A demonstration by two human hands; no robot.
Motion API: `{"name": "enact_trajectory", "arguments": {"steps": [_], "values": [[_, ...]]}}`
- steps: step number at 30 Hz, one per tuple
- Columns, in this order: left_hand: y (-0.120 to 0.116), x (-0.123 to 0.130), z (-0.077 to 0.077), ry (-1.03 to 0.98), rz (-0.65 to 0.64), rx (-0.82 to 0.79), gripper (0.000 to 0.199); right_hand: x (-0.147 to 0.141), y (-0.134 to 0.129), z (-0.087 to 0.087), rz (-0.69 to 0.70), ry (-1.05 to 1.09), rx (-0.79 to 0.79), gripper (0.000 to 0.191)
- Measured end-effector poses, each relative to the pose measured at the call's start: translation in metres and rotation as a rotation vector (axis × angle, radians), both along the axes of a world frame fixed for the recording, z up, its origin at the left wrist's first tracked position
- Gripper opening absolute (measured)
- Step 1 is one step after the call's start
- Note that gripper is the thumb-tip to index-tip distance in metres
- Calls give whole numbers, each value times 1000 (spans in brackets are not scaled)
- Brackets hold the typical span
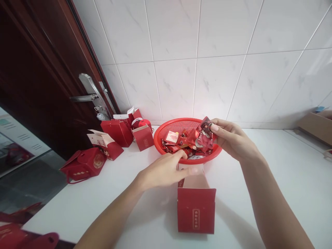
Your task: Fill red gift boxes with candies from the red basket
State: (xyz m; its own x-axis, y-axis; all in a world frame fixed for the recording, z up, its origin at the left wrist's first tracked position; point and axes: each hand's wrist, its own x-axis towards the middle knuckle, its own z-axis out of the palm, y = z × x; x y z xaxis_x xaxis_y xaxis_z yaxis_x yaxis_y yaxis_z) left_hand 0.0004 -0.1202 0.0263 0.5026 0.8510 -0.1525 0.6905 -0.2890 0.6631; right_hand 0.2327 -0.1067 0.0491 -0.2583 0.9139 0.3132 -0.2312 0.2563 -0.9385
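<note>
My right hand (230, 136) is closed on a shiny dark-red candy packet (206, 133), held over the right side of a red plastic basket (178, 121). Inside the basket lies a heap of wrapped candies (190, 140), mostly red. My left hand (163, 171) is open at the basket's near rim, its thumb and forefinger apart. That thumb reaches over the top of a red gift box (195, 211) standing in front of the basket with its flaps up. Whether the thumb touches a flap, I cannot tell. The remaining left fingers are partly hidden.
Several red gift boxes stand at the left, among them a handled box (85, 164) and a small open box (143, 138). A brown door (52, 45) with a metal handle is beyond them. A cardboard box (316, 126) sits far right, against the tiled wall (223, 31).
</note>
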Motion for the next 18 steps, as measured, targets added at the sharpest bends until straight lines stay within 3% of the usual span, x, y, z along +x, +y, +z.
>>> {"name": "enact_trajectory", "arguments": {"steps": [7,12,18], "values": [[-13,-9,-3,-26,-143,-231,16,2,-12,2,251,-218,50,19],[-12,-13,2,-141,-234,-143,5,-14,-11,-2,394,-302,-3,18],[-5,-17,13,-1,-299,-98,14,-17,-11,-2,562,-529,48,16]]}}
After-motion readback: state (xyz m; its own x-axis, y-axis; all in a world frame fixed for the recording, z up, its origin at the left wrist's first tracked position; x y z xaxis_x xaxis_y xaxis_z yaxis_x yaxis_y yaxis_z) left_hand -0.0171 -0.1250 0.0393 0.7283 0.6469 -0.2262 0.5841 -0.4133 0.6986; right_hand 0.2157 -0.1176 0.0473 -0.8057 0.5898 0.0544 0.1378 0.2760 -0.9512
